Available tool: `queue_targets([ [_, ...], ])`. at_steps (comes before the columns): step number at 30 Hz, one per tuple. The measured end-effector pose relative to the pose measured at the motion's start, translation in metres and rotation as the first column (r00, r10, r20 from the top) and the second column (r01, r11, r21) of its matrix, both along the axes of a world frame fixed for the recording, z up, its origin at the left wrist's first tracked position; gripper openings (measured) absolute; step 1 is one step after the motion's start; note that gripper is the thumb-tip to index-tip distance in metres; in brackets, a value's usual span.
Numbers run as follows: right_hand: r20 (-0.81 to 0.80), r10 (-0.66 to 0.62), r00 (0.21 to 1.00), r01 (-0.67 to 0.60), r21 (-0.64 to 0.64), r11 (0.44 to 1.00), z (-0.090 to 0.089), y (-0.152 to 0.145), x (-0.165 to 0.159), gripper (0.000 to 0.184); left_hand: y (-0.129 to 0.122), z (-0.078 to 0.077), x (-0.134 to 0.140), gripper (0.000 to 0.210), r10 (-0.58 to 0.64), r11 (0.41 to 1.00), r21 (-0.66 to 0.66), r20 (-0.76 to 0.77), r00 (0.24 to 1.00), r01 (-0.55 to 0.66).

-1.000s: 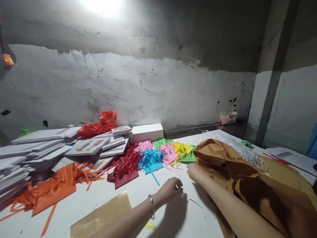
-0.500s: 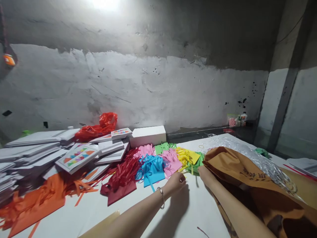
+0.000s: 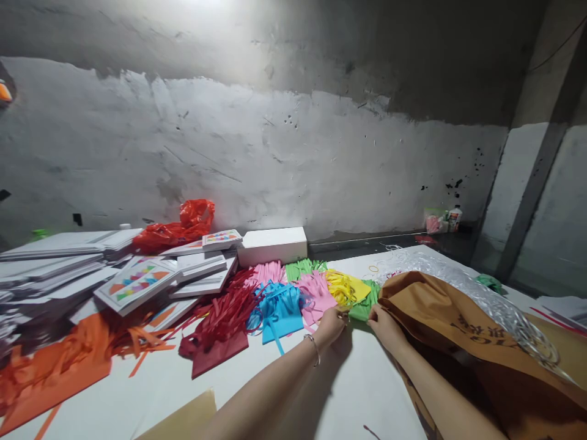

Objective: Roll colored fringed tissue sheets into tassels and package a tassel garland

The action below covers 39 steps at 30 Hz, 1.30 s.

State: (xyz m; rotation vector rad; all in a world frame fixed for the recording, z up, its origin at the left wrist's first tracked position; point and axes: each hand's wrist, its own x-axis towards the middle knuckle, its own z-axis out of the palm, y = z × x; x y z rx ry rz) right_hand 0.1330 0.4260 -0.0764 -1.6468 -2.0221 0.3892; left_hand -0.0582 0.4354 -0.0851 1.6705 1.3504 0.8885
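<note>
My left hand, with a silver bangle at its wrist, is closed with fingertips curled just left of a green bundle of strips. What those fingers hold is hidden. On the other side of the bundle, my right hand pinches its near right edge. A pink bundle and a yellow bundle of strips lie right behind my left hand. Beside my right forearm stands a brown cloth bag with dark printed characters, its mouth slack.
Blue, dark red and orange bundles spread leftward. Stacks of white boxes, a red plastic bag and a white box stand behind. Clear plastic wrapping lies behind the brown bag.
My left hand has moved slightly away from me, closer to the green bundle. My right hand has stayed at its edge and more of the bundle shows. The camera view has shifted slightly.
</note>
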Motion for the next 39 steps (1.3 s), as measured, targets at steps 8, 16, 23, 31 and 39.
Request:
queue_targets([
  [8,0.066,0.053,0.996,-0.058,0.079,0.995,0.005,-0.013,-0.007,0.026,0.003,-0.007,0.000,0.028,-0.120,0.992,-0.036,0.000,0.993,0.120],
  [16,0.291,0.293,0.911,-0.342,0.136,0.930,0.035,-0.017,-0.032,0.036,0.003,-0.010,-0.010,0.028,-0.208,0.978,-0.015,0.003,0.978,0.208],
  [23,0.469,0.269,0.841,-0.337,0.067,0.939,0.056,-0.005,-0.036,0.028,0.006,-0.021,-0.012,0.029,-0.147,0.988,-0.037,0.077,0.986,0.150],
  [31,0.570,0.188,0.800,-0.258,0.044,0.965,0.049,-0.022,-0.043,0.027,0.013,-0.034,-0.004,0.031,-0.029,0.994,-0.093,0.267,0.963,0.056],
  [39,0.565,0.125,0.816,-0.179,0.041,0.983,0.039,-0.012,-0.053,0.022,0.012,-0.036,-0.002,0.031,-0.014,0.993,-0.105,0.398,0.917,0.061],
])
